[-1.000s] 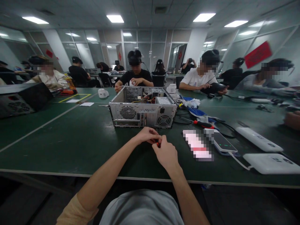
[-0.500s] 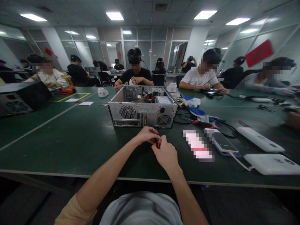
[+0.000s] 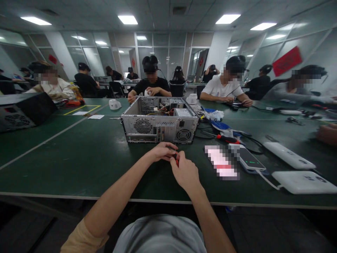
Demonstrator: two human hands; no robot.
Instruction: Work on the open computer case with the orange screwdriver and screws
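Note:
A small screwdriver with a red and black handle [image 3: 177,162] is between my two hands, just in front of the open computer case [image 3: 168,123]. My right hand [image 3: 185,170] is closed around the handle, which mostly hides it. The fingers of my left hand [image 3: 163,151] curl in from the other side and close about the thin shaft; its tip is hard to make out. The silver case lies on its side, with its fan grilles and rear ports facing me and cables showing inside.
Right of the case lie a larger red and black screwdriver [image 3: 228,139], blue and white gloves [image 3: 222,128] and black cables. Nearer are a blurred-out phone [image 3: 222,163], another phone [image 3: 250,158] and white power banks [image 3: 302,182]. A black computer case [image 3: 26,110] stands left. People sit across the table.
My hands have shifted slightly around the screwdriver, and less of its handle shows now. My view has moved a little; the case stays put.

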